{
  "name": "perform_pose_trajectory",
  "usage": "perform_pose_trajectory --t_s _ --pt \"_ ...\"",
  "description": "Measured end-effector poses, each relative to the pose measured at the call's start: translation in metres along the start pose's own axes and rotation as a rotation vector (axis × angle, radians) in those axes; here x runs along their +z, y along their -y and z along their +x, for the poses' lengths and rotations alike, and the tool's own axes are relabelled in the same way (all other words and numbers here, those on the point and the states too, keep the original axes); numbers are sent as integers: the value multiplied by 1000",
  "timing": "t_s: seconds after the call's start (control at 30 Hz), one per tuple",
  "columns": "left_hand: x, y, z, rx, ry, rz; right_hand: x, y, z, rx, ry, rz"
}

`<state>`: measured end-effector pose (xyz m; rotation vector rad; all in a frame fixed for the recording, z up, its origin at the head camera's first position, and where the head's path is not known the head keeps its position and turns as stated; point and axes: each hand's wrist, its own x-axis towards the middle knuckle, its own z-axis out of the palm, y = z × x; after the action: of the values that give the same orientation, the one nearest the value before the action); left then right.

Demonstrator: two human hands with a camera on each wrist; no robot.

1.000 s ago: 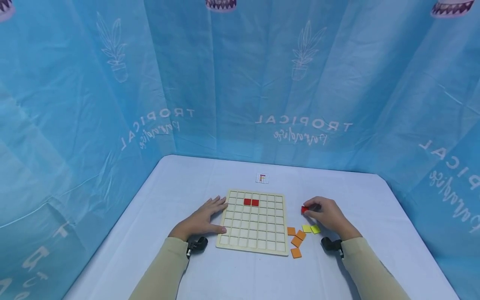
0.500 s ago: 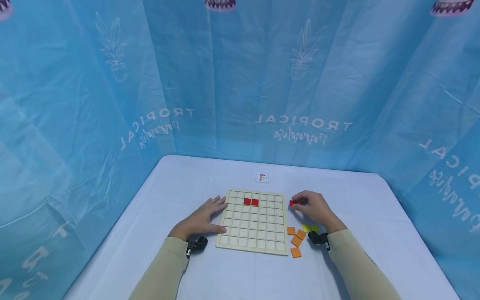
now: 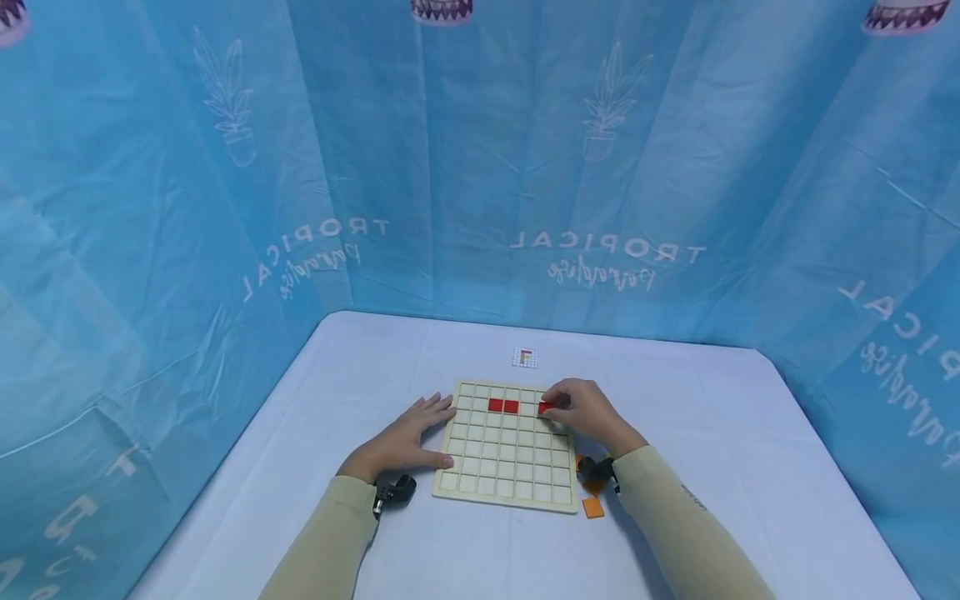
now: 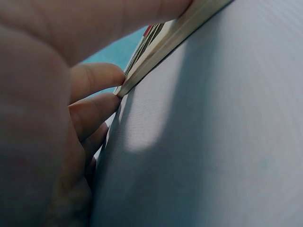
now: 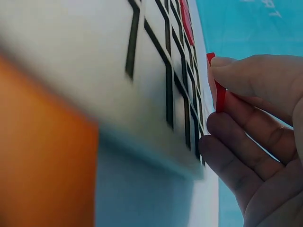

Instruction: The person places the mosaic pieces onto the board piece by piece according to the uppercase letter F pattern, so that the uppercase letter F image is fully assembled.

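A pale grid board [image 3: 504, 502] lies on the white table, with two red square tiles [image 3: 503, 406] side by side in its second row from the back. My left hand [image 3: 401, 437] rests along the board's left edge, fingers spread; in the left wrist view the fingertips [image 4: 113, 75] touch that edge. Over the board's back right part, my right hand [image 3: 588, 410] pinches another red tile [image 3: 545, 409] between thumb and fingers. The right wrist view shows this red tile [image 5: 220, 90] on its edge, just above the grid.
Orange tiles [image 3: 592, 507] lie beside the board's right edge, partly hidden under the right wrist's camera [image 3: 596, 471]. A small card with a coloured grid pattern [image 3: 525, 357] lies behind the board. Blue curtains [image 3: 480, 167] stand round the table's back and sides.
My right hand has carried the red tile leftward from the table beside the board to above the board's right columns. The left hand has stayed in place.
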<state>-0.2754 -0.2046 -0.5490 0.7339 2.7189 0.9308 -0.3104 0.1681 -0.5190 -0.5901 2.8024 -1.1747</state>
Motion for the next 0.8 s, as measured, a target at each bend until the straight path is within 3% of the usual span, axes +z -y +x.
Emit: perform_pose_trajectory --t_s 0.27,0.6,0.8 --pt "0 -4 -1 -5 14 5 15 15 11 -20 20 -48" --pt "0 -4 -1 8 9 1 23 20 20 -6 34 -141" --pt "-1 -2 -1 -1 0 11 24 19 23 -19 34 -139"
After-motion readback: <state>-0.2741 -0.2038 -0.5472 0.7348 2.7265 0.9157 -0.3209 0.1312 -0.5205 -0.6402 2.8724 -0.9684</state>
